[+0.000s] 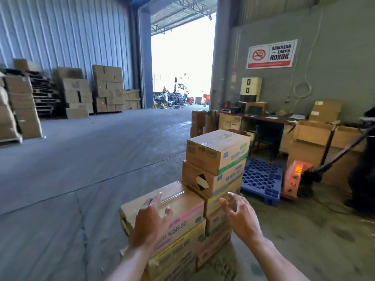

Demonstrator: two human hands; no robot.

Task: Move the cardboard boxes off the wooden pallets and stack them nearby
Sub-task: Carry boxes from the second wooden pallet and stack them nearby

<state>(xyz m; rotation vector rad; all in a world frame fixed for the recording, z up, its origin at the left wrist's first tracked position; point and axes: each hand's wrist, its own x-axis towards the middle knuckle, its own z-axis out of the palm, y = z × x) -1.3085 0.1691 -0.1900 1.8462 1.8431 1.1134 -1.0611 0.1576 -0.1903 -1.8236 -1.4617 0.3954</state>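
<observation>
Cardboard boxes [217, 151] stand stacked on a concrete floor [81, 159].

Up front a low box stack [162, 216], taller stack [217, 159] just behind-right, touching. Right of that, pallet [261, 177] on floor (pallet jack [294, 175] beside it), desk [263, 118] behind.

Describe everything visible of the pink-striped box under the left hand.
The pink-striped cardboard box is brown and shut, tape along its top, a pink band and upside-down print on its near side. It sits level atop a yellow-striped box, against the taller stack. The left hand lies spread on its top, apparently touching.
</observation>
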